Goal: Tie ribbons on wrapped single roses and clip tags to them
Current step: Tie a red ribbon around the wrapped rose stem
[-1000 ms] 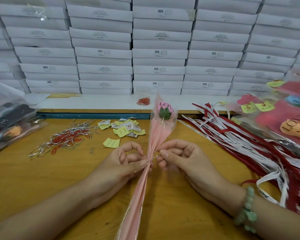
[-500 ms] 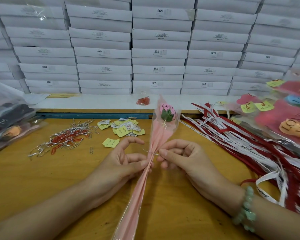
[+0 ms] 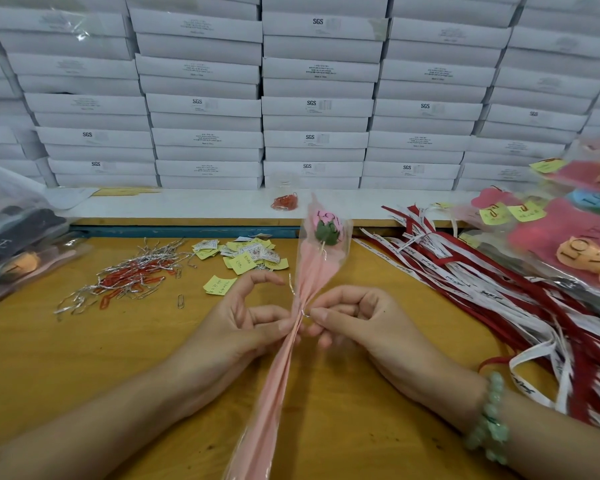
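Between left hand (image 3: 243, 327) and right hand (image 3: 357, 323), the wrapped rose (image 3: 309, 268) is pinched midway.

Bare wood is left on the yellow wooden desk (image 3: 66, 358) at its near left corner and in a strip right of centre. The left side is taken by silver twist ties and red paper clips (image 3: 129, 277), the far middle by yellow and white paper tags (image 3: 246, 254), the right edge by red and white ribbons (image 3: 499, 285). The far edge is walled by stacked white cardboard boxes (image 3: 312, 105).
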`<state>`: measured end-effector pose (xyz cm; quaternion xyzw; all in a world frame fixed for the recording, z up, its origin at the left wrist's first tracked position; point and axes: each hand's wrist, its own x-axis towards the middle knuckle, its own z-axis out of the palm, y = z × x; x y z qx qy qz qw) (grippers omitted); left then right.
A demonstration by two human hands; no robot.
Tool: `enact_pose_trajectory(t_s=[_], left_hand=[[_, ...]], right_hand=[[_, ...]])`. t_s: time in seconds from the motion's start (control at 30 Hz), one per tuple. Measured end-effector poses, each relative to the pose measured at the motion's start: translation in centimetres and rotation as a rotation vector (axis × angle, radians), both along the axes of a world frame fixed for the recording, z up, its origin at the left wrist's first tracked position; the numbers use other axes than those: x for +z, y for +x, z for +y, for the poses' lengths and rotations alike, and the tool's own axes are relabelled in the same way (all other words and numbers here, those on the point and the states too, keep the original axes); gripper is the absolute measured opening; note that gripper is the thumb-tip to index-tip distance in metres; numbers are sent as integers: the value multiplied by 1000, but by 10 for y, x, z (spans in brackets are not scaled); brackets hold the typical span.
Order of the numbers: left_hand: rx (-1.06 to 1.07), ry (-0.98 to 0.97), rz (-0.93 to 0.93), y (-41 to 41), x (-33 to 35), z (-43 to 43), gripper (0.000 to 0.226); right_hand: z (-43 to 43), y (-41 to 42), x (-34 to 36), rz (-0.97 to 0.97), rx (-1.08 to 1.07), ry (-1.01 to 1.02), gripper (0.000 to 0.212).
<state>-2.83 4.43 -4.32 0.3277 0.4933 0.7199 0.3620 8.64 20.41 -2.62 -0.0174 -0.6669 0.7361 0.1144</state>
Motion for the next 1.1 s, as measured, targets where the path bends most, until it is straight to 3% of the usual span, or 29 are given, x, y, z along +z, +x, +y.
enact_pose_trajectory(t_s=[0.13, 0.37, 0.6, 0.83, 1.1], left_hand=[[-11, -12, 18, 0, 1, -1, 68], [2, -19, 2, 2, 2, 0, 36], [-9, 1, -5, -2, -1, 1, 23], [-35, 22, -29, -2, -1, 0, 20], [-172, 60, -155, 0, 1, 1, 28]], right_hand=[[2, -1, 0, 15, 4, -47, 9], [2, -1, -1, 29, -5, -24, 8], [2, -2, -2, 15, 5, -35, 8], [5, -4, -7, -63, 51, -83, 9], [10, -6, -7, -91, 159, -61, 28]])
